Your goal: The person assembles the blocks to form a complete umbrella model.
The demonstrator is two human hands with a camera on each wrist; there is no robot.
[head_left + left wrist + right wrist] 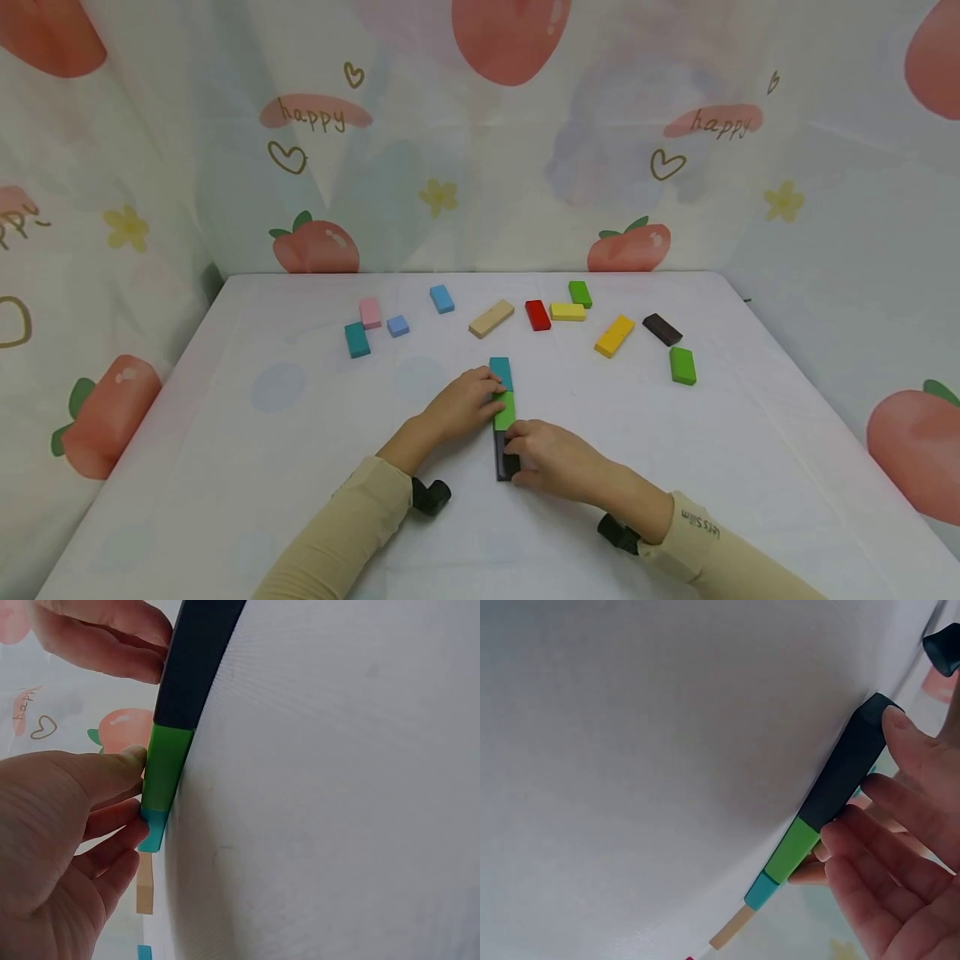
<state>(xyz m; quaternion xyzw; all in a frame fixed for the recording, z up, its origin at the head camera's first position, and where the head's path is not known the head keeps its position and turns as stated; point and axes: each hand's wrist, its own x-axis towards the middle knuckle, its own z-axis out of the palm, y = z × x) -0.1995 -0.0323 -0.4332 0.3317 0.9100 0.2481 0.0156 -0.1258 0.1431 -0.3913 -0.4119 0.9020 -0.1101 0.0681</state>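
A teal block, a green block and a black block lie end to end in a straight row on the white table. My left hand is at the row's left side. Its thumb touches the green block, and its loosely bent fingertips rest on the teal block. At the row's near end, my right hand pinches the black block, thumb at the near end and fingers along it. The black and green blocks meet end to end.
Farther back lie a wooden block, a red block, a yellow block and an orange-yellow block. A dark block and a green block sit right. Pink, teal and blue blocks lie left.
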